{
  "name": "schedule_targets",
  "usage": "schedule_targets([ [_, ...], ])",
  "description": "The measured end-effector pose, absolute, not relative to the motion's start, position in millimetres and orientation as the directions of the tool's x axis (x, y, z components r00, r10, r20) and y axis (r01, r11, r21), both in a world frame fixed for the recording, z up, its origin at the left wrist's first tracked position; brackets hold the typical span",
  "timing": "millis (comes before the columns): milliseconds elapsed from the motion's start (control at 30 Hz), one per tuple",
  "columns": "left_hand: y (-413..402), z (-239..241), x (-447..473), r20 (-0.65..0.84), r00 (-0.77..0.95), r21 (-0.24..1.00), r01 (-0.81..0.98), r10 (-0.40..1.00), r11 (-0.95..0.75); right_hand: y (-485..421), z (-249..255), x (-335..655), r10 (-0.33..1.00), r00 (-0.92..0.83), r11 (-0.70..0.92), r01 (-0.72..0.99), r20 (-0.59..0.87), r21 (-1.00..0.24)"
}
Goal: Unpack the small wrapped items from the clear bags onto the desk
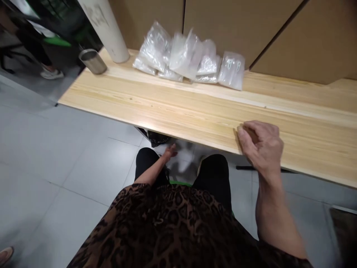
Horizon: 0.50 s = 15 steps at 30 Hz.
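So the right hand is being rested on the front edge of the long pale pine-plank desk, fingers curled loosely under, nothing being gripped in it. The fingertips are being pressed to the wood right by the edge.

The left hand is being held down low under the desk, between the knees in black trousers. It's blurry and partly hidden there; it looks flat and open, but whether something is being touched can't be told. A dark object is being seen just past it under the desk edge, too murky to name.

At the back of the desk, a bunch of clear crinkly plastic bags is being leaned against the brown cardboard panels, well apart from both hands. Small parts are being shown in the rightmost bag, too tiny to make out. To the left, a white cylindrical post is being stood on the desk corner, and a small steel cup is lying tipped just beside it at the edge.

A leopard-print top is being worn, and grey floor tiles are being seen below.
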<state>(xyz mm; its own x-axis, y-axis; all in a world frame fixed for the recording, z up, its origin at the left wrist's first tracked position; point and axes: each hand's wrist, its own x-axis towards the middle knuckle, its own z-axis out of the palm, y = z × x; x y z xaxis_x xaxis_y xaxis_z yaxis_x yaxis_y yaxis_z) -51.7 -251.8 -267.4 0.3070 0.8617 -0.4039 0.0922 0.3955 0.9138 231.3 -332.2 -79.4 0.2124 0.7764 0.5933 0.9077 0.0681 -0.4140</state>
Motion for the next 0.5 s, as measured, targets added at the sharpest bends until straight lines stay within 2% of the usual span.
schedule_targets([
  [100,-269.0,-256.9,-48.7,-0.428,0.226,0.899,0.210,0.875,0.385,-325.2,-85.4,234.9,0.792,0.196,0.100,0.893,0.578,-0.439],
  [167,-285.3,-241.8,-53.3,-0.344,0.185,0.924,0.238,0.921,0.298,-320.4,-89.1,236.5,0.800,0.193,0.108,0.885,0.568,-0.453],
  [367,-328.7,-172.7,-71.9,0.109,0.193,0.973,0.180,0.975,-0.144,-308.0,-94.6,238.7,0.822,0.196,0.107,0.869,0.534,-0.483],
  [500,-317.3,-125.6,-82.3,0.458,0.082,0.854,0.235,0.885,-0.464,-304.7,-90.9,239.5,0.853,0.182,0.102,0.861,0.489,-0.498],
])
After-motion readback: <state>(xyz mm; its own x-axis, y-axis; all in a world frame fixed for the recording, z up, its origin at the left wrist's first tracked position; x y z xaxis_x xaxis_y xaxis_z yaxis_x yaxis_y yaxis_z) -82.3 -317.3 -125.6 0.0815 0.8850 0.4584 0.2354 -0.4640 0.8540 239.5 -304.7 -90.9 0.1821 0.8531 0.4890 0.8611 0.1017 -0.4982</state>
